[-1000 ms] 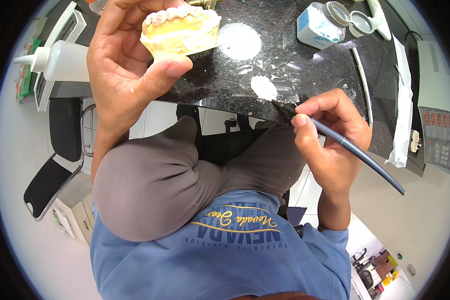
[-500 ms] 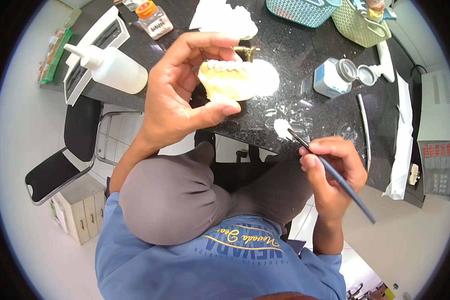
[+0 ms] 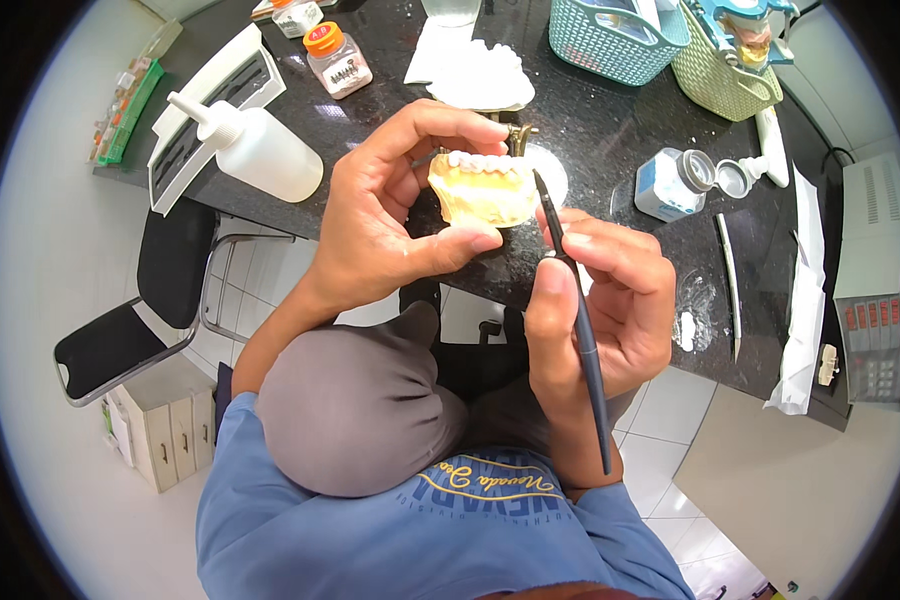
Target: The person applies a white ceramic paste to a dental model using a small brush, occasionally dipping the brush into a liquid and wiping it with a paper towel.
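My left hand holds up a yellow dental cast with a row of whitish teeth along its upper edge. The thumb presses the near side, and the fingers curl round behind. A brass-coloured metal piece shows behind the cast. In my right hand a slim dark brush is pinched between thumb and fingers. Its tip is at the right end of the tooth row; whether it touches cannot be told. My right hand covers part of the table below the cast.
A white squeeze bottle and an orange-lidded jar stand at left. Crumpled white tissue lies behind the cast. Rightward are an open jar, a thin pale stick and white powder smears. Two baskets, one blue, one green, stand behind.
My right hand has carried the brush from a white patch on the table up and leftward to the cast. The left hand still holds the cast. The whole view has shifted slightly.
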Demonstrator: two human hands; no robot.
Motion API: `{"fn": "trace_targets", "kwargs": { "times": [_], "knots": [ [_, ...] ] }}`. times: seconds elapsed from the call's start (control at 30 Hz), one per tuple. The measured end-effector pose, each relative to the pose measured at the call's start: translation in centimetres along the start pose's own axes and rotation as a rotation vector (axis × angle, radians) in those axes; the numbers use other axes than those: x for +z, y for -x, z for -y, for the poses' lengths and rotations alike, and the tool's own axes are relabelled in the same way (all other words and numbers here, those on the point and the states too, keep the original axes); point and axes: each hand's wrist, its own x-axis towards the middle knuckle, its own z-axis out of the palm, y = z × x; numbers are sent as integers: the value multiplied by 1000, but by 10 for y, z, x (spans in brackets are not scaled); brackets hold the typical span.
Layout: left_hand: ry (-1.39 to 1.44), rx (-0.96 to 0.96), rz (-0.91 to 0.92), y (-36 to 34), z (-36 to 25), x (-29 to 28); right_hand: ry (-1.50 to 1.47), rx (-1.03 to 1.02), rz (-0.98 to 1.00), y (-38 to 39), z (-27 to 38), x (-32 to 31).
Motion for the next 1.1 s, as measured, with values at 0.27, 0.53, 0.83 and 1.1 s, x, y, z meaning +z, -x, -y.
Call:
{"fn": "trace_targets", "kwargs": {
  "times": [0.27,0.53,0.83,1.1],
  "knots": [
    [-15,7,30,0,1,-3,44,-27,-12,0,-1,7],
    [-10,3,29,0,2,-3,57,-68,2,0,-6,10],
    [-12,7,23,1,3,-3,87,-76,21,0,-7,10],
    [-9,13,23,1,3,-3,61,-60,8,0,-6,9]
  ]
}}
